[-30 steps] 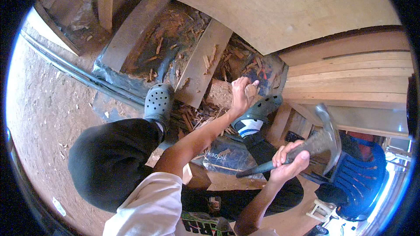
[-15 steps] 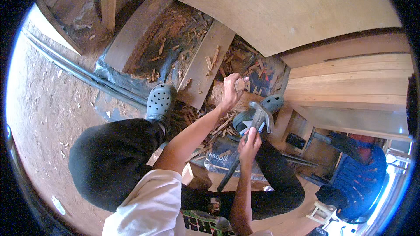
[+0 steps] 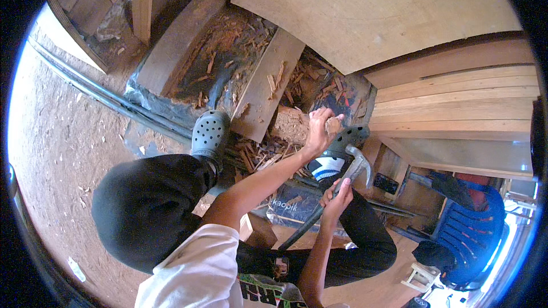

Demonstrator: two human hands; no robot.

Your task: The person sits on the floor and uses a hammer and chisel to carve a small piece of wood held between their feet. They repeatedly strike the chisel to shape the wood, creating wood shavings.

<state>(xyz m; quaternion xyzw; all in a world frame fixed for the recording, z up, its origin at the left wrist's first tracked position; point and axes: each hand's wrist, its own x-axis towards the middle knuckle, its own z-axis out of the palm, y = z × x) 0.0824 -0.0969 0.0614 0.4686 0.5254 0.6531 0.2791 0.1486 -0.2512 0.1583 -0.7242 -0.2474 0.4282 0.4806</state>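
Hammer (image 3: pixel 358 170) is in the right hand (image 3: pixel 337 198), and that hand is wrapped tight around its dark handle. The metal head points up, near the right shoe (image 3: pixel 350 137), and the handle slants down toward the person's lap. The left hand (image 3: pixel 318 132) is curled tight around a tan knob (image 3: pixel 333 126) — only the knob's round end shows, and the rest is hidden. Rough and brown, a log (image 3: pixel 290 124) lies just beside the left hand. The hammer and the knob are apart.

Lots of wood chips (image 3: pixel 246 157) lie in a messy pile below the log. More bits sit on a flat plank (image 3: pixel 268 82), which runs up and away from the feet. The left shoe (image 3: pixel 210 131) is just beside the low end of this plank. Both shoes are gray-green, with little holes on top. A striped sock (image 3: pixel 328 166) shows above the right shoe. The person wears black pants (image 3: pixel 137 211) and a white shirt (image 3: pixel 197 251).

Far up, a big pale board (image 3: pixel 371 11) leans over the work spot. A stack of long boards (image 3: pixel 451 105) is on the right side. Under the stack there is a flat black thing (image 3: pixel 386 184) — and farther right, a blue chair (image 3: pixel 471 228). Brown dirt floor (image 3: pixel 51 165) fills the left side.
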